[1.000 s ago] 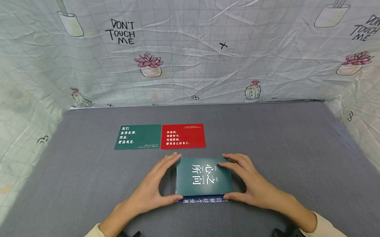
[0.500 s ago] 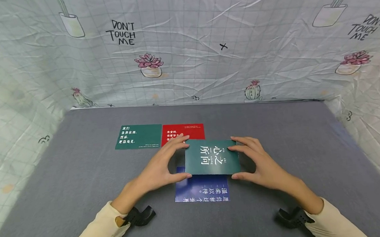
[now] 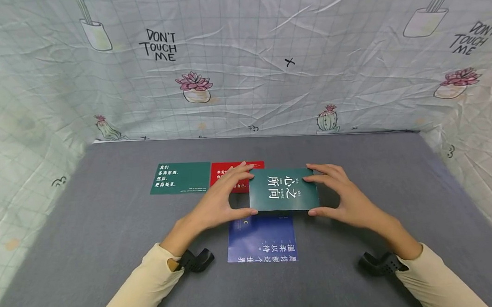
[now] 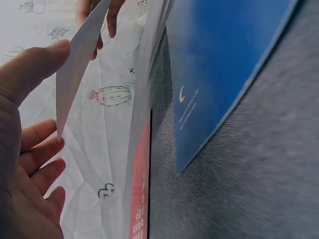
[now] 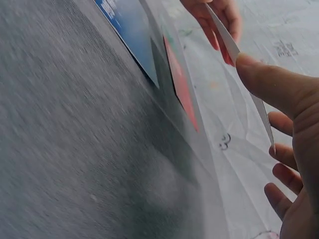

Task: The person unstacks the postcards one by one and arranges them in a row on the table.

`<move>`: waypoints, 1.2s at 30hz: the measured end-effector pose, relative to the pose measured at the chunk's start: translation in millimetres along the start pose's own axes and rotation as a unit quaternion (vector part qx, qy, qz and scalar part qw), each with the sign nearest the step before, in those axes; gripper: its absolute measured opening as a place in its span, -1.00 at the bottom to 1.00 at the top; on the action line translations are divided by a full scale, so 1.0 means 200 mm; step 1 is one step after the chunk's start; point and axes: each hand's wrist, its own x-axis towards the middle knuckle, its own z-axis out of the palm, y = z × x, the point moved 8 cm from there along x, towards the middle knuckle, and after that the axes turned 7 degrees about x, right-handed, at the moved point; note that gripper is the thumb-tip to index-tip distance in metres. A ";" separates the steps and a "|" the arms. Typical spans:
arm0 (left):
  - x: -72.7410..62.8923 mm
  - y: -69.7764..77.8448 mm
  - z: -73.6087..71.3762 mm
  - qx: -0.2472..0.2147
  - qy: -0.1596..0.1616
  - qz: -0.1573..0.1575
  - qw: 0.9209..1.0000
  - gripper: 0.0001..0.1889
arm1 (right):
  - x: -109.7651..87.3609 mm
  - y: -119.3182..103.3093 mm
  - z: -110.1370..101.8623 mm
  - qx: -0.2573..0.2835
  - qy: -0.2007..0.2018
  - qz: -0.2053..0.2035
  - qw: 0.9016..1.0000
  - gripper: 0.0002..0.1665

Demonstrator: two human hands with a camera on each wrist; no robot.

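Green card (image 3: 283,205), off the table (image 3: 327,279), pinched by left hand (image 3: 217,202) and right hand (image 3: 348,201); blue card (image 3: 254,236) flat below, between them; red card (image 3: 242,188) partly behind left hand.

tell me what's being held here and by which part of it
A raised green card: the left hand grips its left end, the right hand its right end.

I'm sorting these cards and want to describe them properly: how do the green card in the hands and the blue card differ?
The left hand and right hand hold the green card above the table; the blue card lies flat on it. The green card's main characters are larger than the blue card's. The blue card shows a small moon; the green card shows none. Both carry white writing.
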 end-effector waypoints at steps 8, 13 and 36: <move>0.11 -0.02 0.02 0.020 -0.008 0.003 1.000 -0.24 | 0.05 0.09 -0.05 0.000 -0.009 0.017 1.000 -0.13; 0.17 -0.03 0.04 0.031 -0.017 -0.004 0.999 -0.25 | 0.07 0.14 -0.07 0.000 -0.013 0.021 1.000 -0.14; 0.37 -0.14 0.23 0.113 -0.083 -0.051 0.989 -0.23 | 0.09 0.41 -0.07 0.001 -0.037 0.059 0.998 -0.22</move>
